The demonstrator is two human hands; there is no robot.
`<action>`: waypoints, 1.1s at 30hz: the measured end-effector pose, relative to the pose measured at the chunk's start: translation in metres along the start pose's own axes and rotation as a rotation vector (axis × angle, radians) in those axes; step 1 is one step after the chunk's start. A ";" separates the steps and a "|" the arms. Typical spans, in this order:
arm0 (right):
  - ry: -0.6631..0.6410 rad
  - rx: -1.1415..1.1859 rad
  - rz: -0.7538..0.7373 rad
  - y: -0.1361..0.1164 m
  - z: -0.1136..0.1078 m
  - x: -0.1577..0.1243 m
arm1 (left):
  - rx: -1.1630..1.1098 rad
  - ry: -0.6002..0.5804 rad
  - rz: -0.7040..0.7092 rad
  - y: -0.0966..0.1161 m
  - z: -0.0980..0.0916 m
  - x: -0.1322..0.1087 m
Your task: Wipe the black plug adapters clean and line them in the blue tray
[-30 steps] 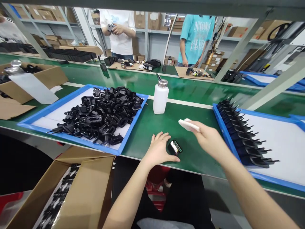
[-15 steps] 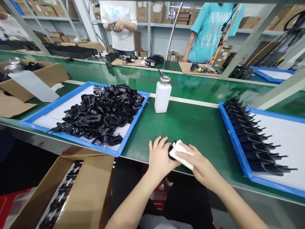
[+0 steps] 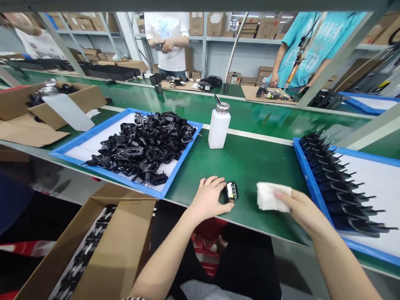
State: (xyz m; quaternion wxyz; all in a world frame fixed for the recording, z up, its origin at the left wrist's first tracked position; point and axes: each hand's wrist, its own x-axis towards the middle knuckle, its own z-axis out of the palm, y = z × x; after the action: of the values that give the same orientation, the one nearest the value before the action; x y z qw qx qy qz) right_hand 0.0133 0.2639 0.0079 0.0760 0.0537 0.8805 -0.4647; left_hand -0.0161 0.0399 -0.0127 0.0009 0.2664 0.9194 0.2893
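My left hand (image 3: 211, 198) is closed around a small black plug adapter housing (image 3: 232, 191) at the table's near edge, thumb on the near side and fingers on the far side. The housing's open face points up, and pale and metallic parts show inside. My right hand (image 3: 300, 204), to the right and apart from it, pinches a folded white cloth (image 3: 271, 196) over the green table. Beyond my hands stands a white dispenser bottle (image 3: 219, 128) with a metal top, its lid flipped up.
On the left, a blue-rimmed tray (image 3: 168, 179) holds a heap of black plug housings (image 3: 146, 146). Another blue-rimmed tray (image 3: 315, 187) at right has a row of black adapters (image 3: 340, 183), pins outward. An open carton (image 3: 125, 241) sits below the table edge. People stand across the bench.
My right hand has lifted the white cloth off the adapter housing and moved right, uncovering its open face. My left hand stays at the housing. The view has shifted slightly.
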 end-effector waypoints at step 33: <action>0.416 -0.047 -0.566 -0.041 0.083 -0.004 | -0.126 0.873 -0.137 -0.038 -0.062 -0.041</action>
State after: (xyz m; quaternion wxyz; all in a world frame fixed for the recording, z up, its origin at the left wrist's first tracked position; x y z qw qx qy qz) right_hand 0.0179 0.1722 -0.0047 -0.2356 -0.1006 0.8677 -0.4259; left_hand -0.0095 -0.0394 0.0123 -0.3521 0.0572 0.8297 0.4294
